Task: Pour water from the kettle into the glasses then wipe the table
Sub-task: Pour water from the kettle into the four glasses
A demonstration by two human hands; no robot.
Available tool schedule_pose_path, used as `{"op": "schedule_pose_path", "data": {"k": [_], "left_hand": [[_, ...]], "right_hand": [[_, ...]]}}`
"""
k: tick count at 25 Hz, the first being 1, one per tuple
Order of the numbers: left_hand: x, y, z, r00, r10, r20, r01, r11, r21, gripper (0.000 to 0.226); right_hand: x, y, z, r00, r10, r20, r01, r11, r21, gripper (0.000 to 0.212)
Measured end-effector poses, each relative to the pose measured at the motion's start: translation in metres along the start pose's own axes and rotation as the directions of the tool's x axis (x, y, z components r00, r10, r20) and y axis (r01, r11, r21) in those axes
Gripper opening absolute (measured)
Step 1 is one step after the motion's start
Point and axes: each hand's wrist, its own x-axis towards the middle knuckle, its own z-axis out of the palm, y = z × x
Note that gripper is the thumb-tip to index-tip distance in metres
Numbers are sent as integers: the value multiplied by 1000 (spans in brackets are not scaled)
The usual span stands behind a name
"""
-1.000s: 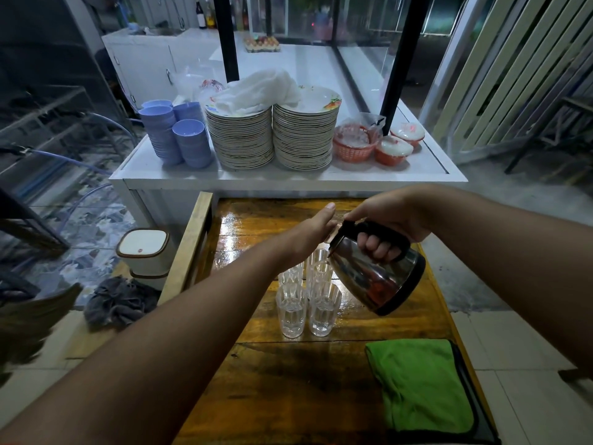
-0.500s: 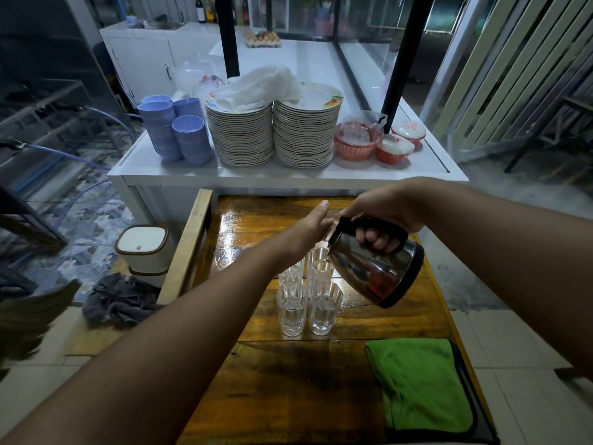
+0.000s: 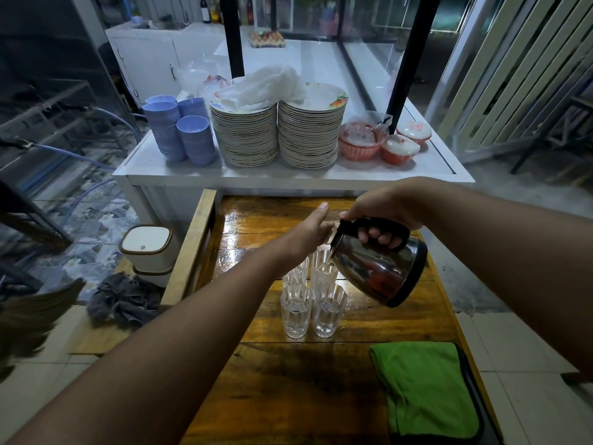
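My right hand (image 3: 383, 215) grips the black handle of a steel kettle (image 3: 378, 271), which is tilted left with its spout over the back right glass (image 3: 325, 271). My left hand (image 3: 309, 231) reaches across with the thumb out, its fingertips against the kettle's top by the spout; the fingers are mostly hidden. Several clear glasses (image 3: 296, 311) stand grouped in the middle of the wooden table (image 3: 288, 380). The two front ones hold some water. A green cloth (image 3: 423, 387) lies folded on the table's near right corner.
The far part of the table is wet and shiny. Behind it a white counter (image 3: 288, 178) carries two stacks of plates (image 3: 308, 133), blue bowls (image 3: 179, 133) and red baskets (image 3: 361, 142). A small white bin (image 3: 147, 248) and a grey rag (image 3: 123, 300) sit on the floor to the left.
Both hands and the tilted kettle stay over the back glasses, with only a slight shift in the view.
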Motion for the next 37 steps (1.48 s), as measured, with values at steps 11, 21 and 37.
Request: {"op": "schedule_pose_path", "data": {"k": [11, 21, 37], "left_hand": [[-10, 14, 4, 1000, -18, -20, 17, 998, -58, 74], [-5, 8, 1, 999, -15, -34, 12, 996, -90, 77], [3, 4, 12, 998, 3, -62, -7, 998, -61, 81]], "right_hand": [[4, -8, -6, 999, 28, 36, -26, 999, -42, 53], [5, -12, -6, 998, 44, 38, -43, 998, -46, 55], [17, 18, -16, 998, -32, 48, 34, 998, -48, 56]]}}
